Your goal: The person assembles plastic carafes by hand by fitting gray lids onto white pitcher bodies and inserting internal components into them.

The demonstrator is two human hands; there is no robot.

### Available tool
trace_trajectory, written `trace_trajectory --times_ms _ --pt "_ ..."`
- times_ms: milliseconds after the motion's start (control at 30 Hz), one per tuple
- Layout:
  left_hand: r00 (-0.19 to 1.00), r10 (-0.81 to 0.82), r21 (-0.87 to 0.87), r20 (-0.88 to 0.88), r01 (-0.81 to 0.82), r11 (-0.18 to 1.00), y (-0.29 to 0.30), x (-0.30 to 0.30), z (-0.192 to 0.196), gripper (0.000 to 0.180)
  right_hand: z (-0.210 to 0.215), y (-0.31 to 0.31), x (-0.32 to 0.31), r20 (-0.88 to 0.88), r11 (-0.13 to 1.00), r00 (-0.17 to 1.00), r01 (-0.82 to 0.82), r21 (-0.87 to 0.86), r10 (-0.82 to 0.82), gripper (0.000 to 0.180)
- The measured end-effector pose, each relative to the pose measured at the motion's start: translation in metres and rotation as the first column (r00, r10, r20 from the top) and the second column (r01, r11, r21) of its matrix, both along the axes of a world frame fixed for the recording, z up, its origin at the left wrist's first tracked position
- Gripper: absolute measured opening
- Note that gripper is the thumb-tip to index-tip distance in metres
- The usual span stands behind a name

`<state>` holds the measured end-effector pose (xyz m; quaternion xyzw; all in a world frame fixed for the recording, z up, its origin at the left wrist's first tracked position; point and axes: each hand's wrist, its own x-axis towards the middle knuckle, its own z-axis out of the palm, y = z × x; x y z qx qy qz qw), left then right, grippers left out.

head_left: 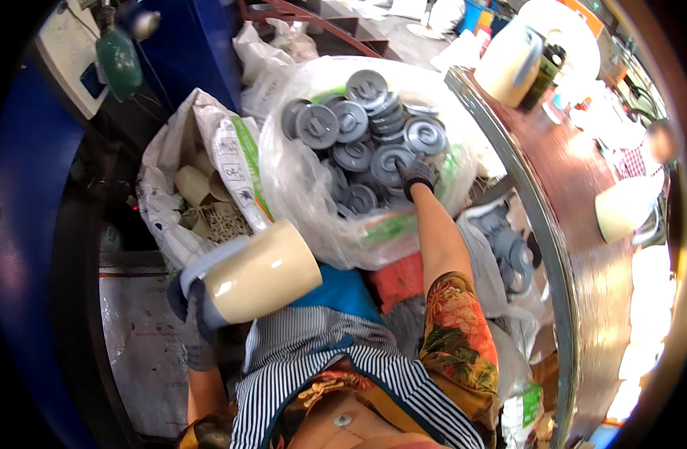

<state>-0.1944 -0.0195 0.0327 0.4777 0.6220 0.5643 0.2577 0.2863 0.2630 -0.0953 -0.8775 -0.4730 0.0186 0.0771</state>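
Observation:
My left hand (196,307), in a dark glove, grips a cream pitcher (267,271) with a grey handle (215,258). The pitcher lies tilted on its side in front of my striped apron. My right hand (418,176), gloved too, reaches into a large clear plastic bag (298,202) full of round grey lids (351,120). Its fingers close on the rim of one grey lid (391,165) at the near right of the pile. Part of those fingers is hard to see.
Left of the lids stands a white woven sack (220,150) with cream pieces inside. A metal-edged table (542,179) on the right bears another cream pitcher (508,63) and a cream container (620,209). Grey parts (512,254) fill a bag beside it. A person (661,142) is at far right.

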Motion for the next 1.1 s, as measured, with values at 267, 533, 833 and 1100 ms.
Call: trace_trajectory --times_ms 267,533,833,1100 --pt "0.998 -0.011 -0.023 -0.063 0.010 1.000 0.001 -0.005 -0.015 0.038 0.027 -0.100 -0.073 0.001 0.745 0.795 -0.568 0.350 0.606 0.054" --pt "0.976 -0.171 0.044 0.132 0.166 0.985 0.015 0.026 -0.010 0.038 0.003 -0.234 -0.083 0.182 0.473 0.516 -0.849 0.235 0.837 0.068" --pt "0.988 -0.087 -0.018 0.127 0.090 0.996 -0.011 0.014 -0.015 0.037 -0.007 -0.219 -0.085 0.213 0.585 0.606 -0.795 0.159 0.766 0.074" --pt "0.934 -0.124 -0.024 0.334 0.140 0.990 -0.009 -0.008 -0.038 0.040 -0.010 -0.227 -0.086 -0.322 0.706 0.652 -0.490 0.512 0.686 0.074"
